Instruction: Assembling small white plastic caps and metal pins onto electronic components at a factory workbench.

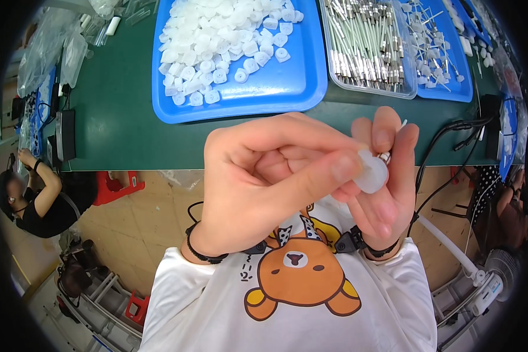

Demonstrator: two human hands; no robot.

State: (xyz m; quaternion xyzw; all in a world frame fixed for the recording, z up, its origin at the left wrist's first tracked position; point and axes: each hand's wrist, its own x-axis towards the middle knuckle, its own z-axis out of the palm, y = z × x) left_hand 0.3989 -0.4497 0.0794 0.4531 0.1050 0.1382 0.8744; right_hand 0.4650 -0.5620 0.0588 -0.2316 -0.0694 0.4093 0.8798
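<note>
My left hand is closed in a pinch on a translucent white plastic cap, held between thumb and fingertips. My right hand is closed around a thin rod with a metal fitting, whose slim end shows above the fingers. Cap and fitting are close together in front of my chest; whether they are joined is hard to make out. Beyond my hands, a pile of similar white caps fills much of a blue tray. Right of it, pale green rods with metal ends lie in a clear plastic box.
Another blue tray at the far right holds capped rods. Black cables hang over the edge of the green table. Plastic bags lie far left. A person sits at the left; a fan stands lower right.
</note>
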